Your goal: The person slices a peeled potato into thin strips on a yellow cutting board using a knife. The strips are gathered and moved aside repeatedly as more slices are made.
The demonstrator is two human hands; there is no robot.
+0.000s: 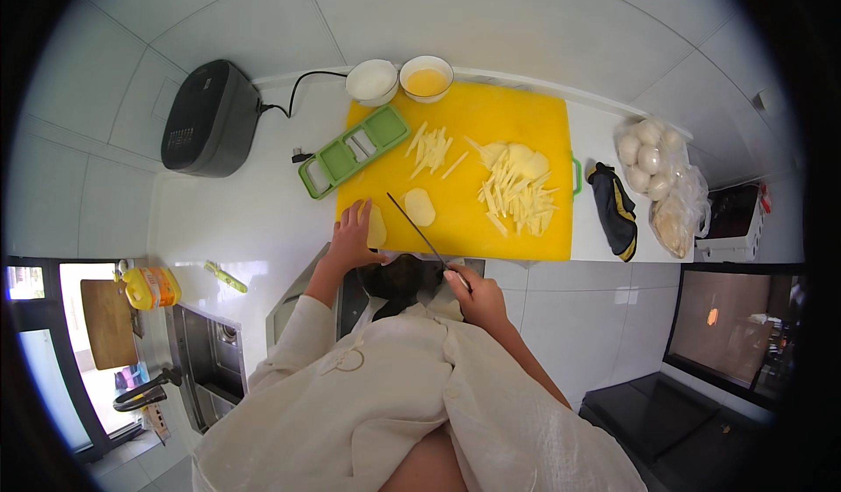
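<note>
My left hand (350, 239) rests at the lower left edge of a yellow cutting board (460, 117), its fingers on a pale piece of peeled potato (376, 227). In my right hand (481, 298) is the handle of a kitchen knife (418, 230), its blade slanting up and left over the board between that piece and a flat potato slice (420, 207). Further up lies a small group of potato strips (431, 151). A larger heap of strips (519, 197) lies at the right, with thin slices (525, 159) at its top.
A green slicer frame (355, 152) overlaps the board's left side. Behind stand a bowl of white contents (372, 81) and a bowl of yellow liquid (426, 82). A black appliance (213, 121) stands left; a dark pouch (613, 211) and bagged round white items (649, 157) lie right.
</note>
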